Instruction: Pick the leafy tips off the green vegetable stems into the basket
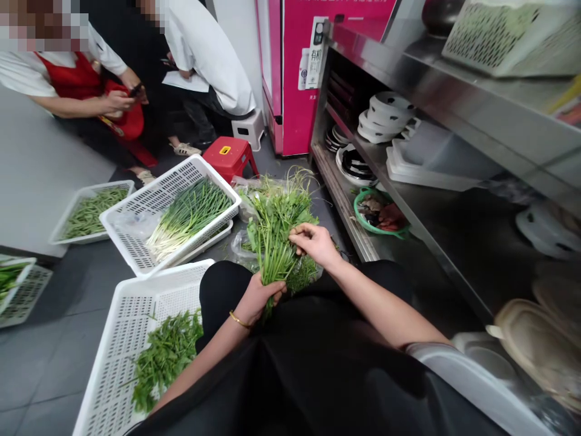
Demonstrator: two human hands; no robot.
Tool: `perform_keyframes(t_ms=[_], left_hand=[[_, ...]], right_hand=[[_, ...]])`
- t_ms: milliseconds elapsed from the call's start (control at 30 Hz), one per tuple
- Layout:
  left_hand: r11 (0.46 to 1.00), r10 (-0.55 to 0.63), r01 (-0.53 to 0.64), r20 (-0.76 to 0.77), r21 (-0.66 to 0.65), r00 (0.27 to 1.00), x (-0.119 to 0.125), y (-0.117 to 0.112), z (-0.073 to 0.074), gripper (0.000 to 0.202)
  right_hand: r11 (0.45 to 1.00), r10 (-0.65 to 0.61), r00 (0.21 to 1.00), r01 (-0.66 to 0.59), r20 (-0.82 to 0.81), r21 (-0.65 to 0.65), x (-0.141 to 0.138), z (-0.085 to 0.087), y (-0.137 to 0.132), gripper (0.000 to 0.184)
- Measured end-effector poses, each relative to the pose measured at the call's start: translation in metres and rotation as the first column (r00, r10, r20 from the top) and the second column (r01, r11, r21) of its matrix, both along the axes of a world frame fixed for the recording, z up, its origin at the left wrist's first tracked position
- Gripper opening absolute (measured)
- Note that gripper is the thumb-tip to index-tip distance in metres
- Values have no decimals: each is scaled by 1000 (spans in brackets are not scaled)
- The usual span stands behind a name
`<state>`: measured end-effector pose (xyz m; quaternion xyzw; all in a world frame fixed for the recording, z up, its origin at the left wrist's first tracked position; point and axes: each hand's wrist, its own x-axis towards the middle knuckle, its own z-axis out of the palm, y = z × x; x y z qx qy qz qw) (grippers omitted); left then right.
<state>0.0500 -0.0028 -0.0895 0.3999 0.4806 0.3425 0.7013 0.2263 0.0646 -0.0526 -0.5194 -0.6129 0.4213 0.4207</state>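
Note:
A bunch of leafy green stems [272, 248] stands upright above my lap, leaves away from me. My left hand [263, 293], with a thin gold bangle at the wrist, is wrapped round the lower stems. At the right side of the bunch, my right hand [313, 242] has its thumb and forefinger pinched together at the stems; whatever lies between the fingertips is too small to make out. Behind and below the bunch are plastic bags [240, 245] and loose greens, partly hidden by it. Left of my knee, a white perforated basket [131, 309] contains leafy greens [167, 345].
Long green scallions [195, 212] lie in another white basket [136, 212]; green beans [93, 212] fill one behind. A red stool [229, 157] stands ahead. Steel shelving [436, 242] with dishes runs along my right. Two people [204, 54] are at the back left, one holding a phone.

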Motion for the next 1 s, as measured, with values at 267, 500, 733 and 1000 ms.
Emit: perform_keyframes(t_ms=[267, 500, 733, 1000], left_hand=[[1000, 16, -15, -76, 14, 997, 3, -6, -1, 12], [997, 17, -5, -152, 79, 988, -1, -5, 0, 12], [996, 32, -15, -206, 83, 978, -2, -5, -3, 12], [981, 59, 11, -347, 194, 936, -2, -2, -9, 13]], right_hand=[[899, -11, 804, -252, 595, 358, -7, -10, -15, 21], [992, 122, 954, -114, -275, 45, 17, 23, -7, 21], [867, -140, 673, 438, -726, 239, 85, 84, 6, 15], [852, 157, 816, -397, 557, 341, 6, 41, -10, 28]])
